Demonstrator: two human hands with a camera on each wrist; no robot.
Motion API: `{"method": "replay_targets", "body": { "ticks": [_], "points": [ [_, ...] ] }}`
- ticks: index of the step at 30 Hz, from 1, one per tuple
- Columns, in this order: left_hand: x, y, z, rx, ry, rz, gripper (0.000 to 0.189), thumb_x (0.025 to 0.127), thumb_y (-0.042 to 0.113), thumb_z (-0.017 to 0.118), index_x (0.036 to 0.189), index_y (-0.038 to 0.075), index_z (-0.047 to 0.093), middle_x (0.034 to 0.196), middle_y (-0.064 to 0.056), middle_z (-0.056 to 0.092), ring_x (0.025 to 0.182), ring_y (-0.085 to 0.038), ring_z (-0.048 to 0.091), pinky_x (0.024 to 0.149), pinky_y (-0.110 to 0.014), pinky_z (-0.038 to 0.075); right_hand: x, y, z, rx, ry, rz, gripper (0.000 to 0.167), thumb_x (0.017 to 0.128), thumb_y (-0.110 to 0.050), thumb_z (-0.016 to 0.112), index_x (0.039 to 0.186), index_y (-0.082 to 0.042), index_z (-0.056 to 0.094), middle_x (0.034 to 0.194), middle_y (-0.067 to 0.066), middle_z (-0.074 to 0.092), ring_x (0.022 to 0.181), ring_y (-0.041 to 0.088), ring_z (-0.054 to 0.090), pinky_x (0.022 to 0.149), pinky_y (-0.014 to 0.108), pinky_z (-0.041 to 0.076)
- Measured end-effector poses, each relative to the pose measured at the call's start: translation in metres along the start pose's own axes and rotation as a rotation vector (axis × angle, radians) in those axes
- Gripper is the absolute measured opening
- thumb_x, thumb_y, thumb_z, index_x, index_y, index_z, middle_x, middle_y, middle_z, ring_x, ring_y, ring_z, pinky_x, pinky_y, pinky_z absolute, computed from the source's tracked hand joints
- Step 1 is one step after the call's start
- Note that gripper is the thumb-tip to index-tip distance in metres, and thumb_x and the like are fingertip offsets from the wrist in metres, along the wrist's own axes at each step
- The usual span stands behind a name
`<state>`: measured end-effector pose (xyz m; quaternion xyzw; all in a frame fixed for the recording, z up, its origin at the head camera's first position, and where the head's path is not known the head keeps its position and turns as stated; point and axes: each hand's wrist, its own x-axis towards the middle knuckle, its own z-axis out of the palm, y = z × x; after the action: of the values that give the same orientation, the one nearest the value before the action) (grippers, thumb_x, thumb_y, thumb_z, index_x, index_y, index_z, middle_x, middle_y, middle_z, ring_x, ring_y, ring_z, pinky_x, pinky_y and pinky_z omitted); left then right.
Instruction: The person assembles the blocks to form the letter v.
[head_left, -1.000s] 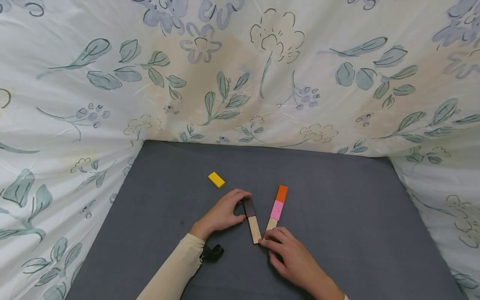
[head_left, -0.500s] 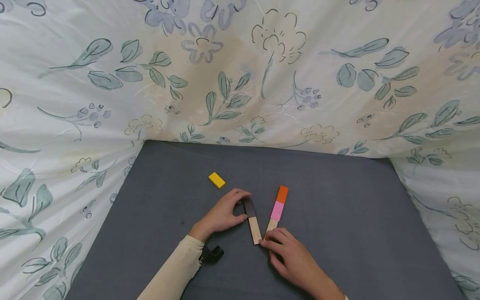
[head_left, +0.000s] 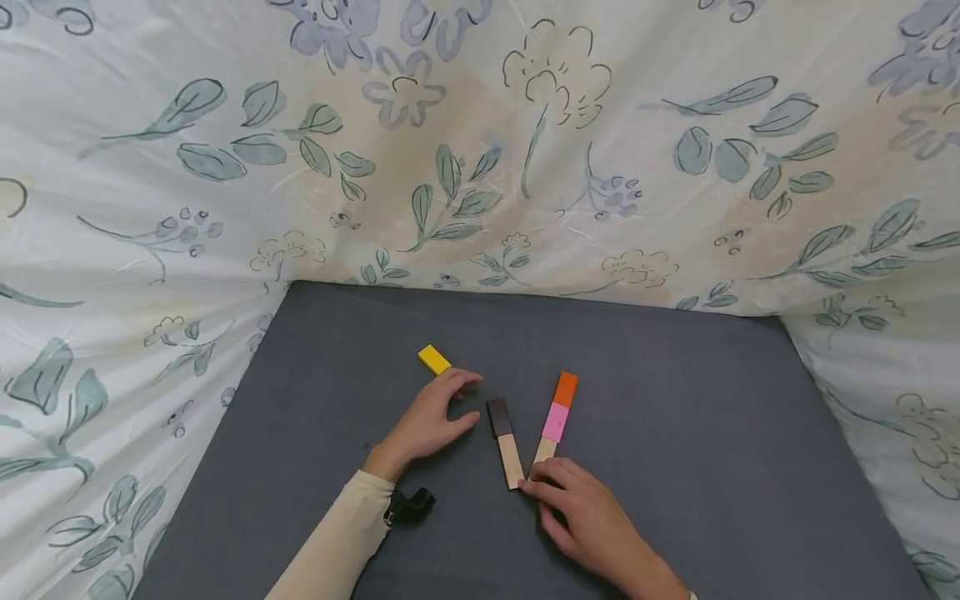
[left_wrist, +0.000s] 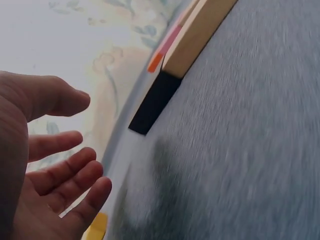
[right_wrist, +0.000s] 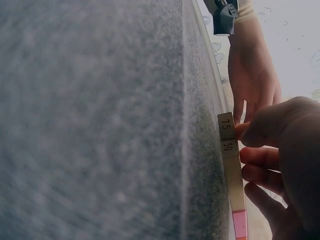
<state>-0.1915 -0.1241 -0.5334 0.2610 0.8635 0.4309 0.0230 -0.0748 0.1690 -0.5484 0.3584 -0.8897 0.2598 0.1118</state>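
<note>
A dark brown block [head_left: 498, 417] lies end to end with a plain wooden block [head_left: 510, 462], forming the left arm of a V. On the right arm, an orange block [head_left: 566, 389], a pink block [head_left: 554, 422] and a second wooden block [head_left: 544, 450] lie in line. My left hand [head_left: 427, 421] is spread just left of the dark block, thumb and fingers apart with nothing between them. The fingertips of my right hand [head_left: 585, 508] touch the wooden blocks where their near ends meet. Its palm partly hides the second wooden block. In the right wrist view, numbers mark the wooden ends [right_wrist: 226, 127].
A yellow block [head_left: 433, 358] lies beyond my left hand, partly covered by it. A black device [head_left: 410, 505] is strapped at the left wrist. Dark grey cloth [head_left: 712, 433] covers the table, with a floral curtain [head_left: 480, 150] behind and at both sides.
My left hand has let go of the dark block and drawn left, now overlapping the yellow block. The right hand and the blocks have stayed in place.
</note>
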Motion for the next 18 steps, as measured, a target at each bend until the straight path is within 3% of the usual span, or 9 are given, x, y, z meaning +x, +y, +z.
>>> {"method": "replay_targets", "body": {
  "ticks": [8,18],
  "points": [
    [-0.005,-0.012,-0.016,-0.001,0.065,-0.040,0.051,0.099,0.012,0.081,0.146,0.003,0.064,0.138,-0.012,0.063,0.115,-0.031,0.064,0.101,-0.051,0.054,0.000,0.001,-0.001,0.015,0.010,-0.008,0.044,0.086,-0.001,0.083,0.125,-0.021,0.082,0.122,-0.010,0.064,0.113,0.011,0.061,0.093,0.037,0.059],
    [0.000,-0.015,-0.032,0.004,0.136,-0.083,0.057,0.096,0.016,0.085,0.146,0.000,0.062,0.137,-0.015,0.062,0.120,-0.034,0.062,0.104,-0.052,0.053,0.000,0.002,-0.001,0.014,0.009,-0.003,0.043,0.086,-0.002,0.083,0.124,-0.022,0.083,0.122,-0.010,0.064,0.113,0.010,0.061,0.092,0.035,0.059]
  ]
}}
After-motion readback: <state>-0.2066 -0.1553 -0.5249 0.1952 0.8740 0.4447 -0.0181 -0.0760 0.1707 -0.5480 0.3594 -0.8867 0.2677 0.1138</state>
